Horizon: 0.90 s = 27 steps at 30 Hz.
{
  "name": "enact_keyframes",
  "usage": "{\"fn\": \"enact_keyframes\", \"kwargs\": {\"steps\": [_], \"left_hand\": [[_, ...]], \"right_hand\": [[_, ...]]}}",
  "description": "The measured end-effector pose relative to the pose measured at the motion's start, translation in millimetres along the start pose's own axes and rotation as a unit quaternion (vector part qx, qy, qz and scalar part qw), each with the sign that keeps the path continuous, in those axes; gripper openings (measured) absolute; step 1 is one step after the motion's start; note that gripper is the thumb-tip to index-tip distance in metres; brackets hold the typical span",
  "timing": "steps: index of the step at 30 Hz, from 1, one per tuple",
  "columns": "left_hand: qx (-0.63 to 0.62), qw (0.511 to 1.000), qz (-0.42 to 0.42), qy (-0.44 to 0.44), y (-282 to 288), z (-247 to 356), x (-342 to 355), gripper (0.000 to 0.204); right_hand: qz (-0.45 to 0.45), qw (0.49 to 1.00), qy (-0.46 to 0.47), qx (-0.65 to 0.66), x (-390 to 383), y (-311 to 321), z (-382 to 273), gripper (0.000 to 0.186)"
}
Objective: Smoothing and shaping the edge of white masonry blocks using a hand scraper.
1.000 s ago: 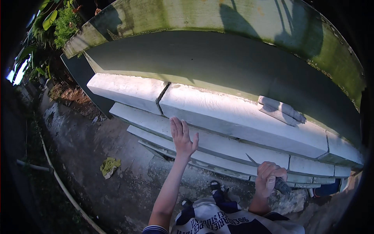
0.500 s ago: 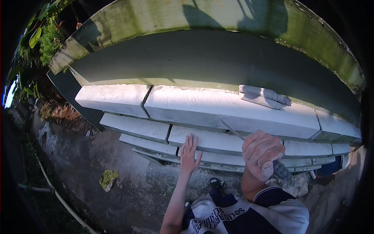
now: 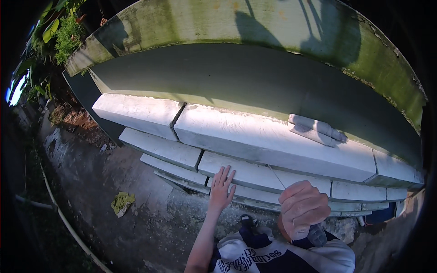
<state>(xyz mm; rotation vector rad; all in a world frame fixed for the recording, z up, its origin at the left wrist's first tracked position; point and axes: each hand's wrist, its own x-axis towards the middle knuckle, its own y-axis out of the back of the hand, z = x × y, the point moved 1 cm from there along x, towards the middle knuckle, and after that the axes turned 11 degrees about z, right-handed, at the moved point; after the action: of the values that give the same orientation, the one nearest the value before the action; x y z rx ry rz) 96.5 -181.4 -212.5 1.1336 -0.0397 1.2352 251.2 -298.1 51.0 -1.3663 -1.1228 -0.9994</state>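
My left hand [image 3: 223, 189] lies with fingers spread on the white second-tier slab [image 3: 241, 170] of stacked, stepped slabs, holding nothing. To its right, my right hand [image 3: 304, 207] is wrapped round the grey, textured handle [image 3: 316, 236] of a tool with a thin metal blade [image 3: 276, 177]. The blade's tip is near the groove beneath the long top slab [image 3: 257, 129]; contact is unclear. On that top slab rests a pale grey rolled bundle [image 3: 316, 129], perhaps cloth.
A curved green, moss-stained wall [image 3: 195, 25] rises behind the slabs. Plants [image 3: 68, 41] grow at upper left. A crumpled yellow-green cloth [image 3: 122, 204] lies on the concrete ground [image 3: 154, 227], with a long pale pipe [image 3: 68, 227] at left. My sandalled foot [image 3: 246, 220] shows below.
My left hand has come down from near the top slab's edge onto the second tier. My right hand moved up and leftward with the tool, then dropped slightly in view.
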Motion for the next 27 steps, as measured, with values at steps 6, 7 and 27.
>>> {"fn": "enact_keyframes", "kwargs": {"steps": [6,7,27], "left_hand": [[0.018,0.999,0.025,0.013,-6.4,1.9,-0.7,0.067],[0.008,1.000,0.028,0.006,-10.5,6.8,4.5,0.067],[-0.014,0.999,0.045,0.026,-17.8,15.8,6.4,0.072]], "right_hand": [[-0.005,0.999,-0.027,-0.030,-1.8,2.1,16.5,0.047],[-0.022,0.999,-0.032,0.006,1.2,5.4,11.2,0.046],[0.011,0.993,-0.098,-0.067,-11.1,13.6,27.5,0.040]]}}
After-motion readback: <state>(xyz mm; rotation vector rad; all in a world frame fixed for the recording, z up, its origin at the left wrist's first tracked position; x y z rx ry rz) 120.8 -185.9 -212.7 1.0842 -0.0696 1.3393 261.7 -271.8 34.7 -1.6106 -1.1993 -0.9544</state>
